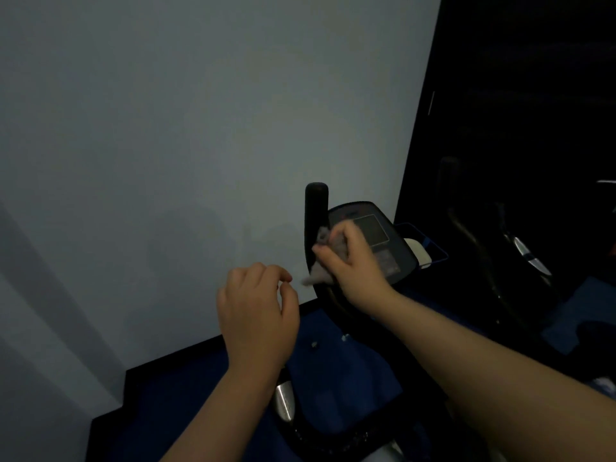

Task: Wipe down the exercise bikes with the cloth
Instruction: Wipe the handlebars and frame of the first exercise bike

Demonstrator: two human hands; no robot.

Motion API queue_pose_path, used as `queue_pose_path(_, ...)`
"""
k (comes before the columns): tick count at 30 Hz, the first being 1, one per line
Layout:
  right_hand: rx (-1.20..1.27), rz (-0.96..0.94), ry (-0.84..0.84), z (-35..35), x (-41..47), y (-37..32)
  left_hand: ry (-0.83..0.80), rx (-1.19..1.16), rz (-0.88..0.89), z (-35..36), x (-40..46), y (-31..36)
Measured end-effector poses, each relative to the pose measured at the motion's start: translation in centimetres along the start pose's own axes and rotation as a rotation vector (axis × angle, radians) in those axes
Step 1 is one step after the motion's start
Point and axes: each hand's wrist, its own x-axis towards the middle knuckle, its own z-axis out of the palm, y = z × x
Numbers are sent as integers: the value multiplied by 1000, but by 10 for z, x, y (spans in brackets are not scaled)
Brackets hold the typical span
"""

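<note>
I see my left hand point(256, 315) left of the handlebar post point(315, 225), fingers loosely curled, holding nothing, clear of it. The post is a matte black rounded tube, upright. My right hand point(353, 261) grips the cloth point(321, 258), a soft, crumpled grey wad, pressed against the post; fabric protrudes beneath the thumb. Right of the post sits the flat, glossy console point(376, 228).

Fuzzy grey cloth point(320, 258); glossy black console point(373, 238); matt handlebar point(315, 215).
</note>
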Motion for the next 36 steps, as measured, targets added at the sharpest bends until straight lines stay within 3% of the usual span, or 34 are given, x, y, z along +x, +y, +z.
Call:
queue_pose_path(6, -156, -215, 203, 9, 7, -17, -1, 12, 7, 1, 1, -1)
queue_pose_path(8, -264, -218, 72, 8, -14, -6, 0, 19, 8, 1, 1, -1)
queue_pose_path(14, -413, -121, -592, -65, -27, -15, 25, 54, 17, 2, 1, 0)
queue_pose_path(21, -244, -89, -217, -30, -65, 5, -27, 114, 26, -2, -2, 2)
queue_pose_path(24, -348, -158, -348, -77, -94, 21, -96, 53, -38, -6, 1, 7)
queue_pose_path(27, -356, -28, -584, -112, -90, 13, -98, -189, -195, -14, 3, 30)
queue_pose_path(28, -350, -3, -571, -110, -84, 11, -81, -241, -198, -16, -1, 42)
queue_pose_path(30, -323, 43, -369, -90, -80, 9, -102, -301, -162, -12, -18, 66)
queue_pose_path(33, -219, 147, -31, -54, -107, 13, -259, -499, -285, 0, -51, 94)
queue_pose_path(36, -342, 36, -59, -73, -155, 26, -350, -462, -272, 9, -79, 98)
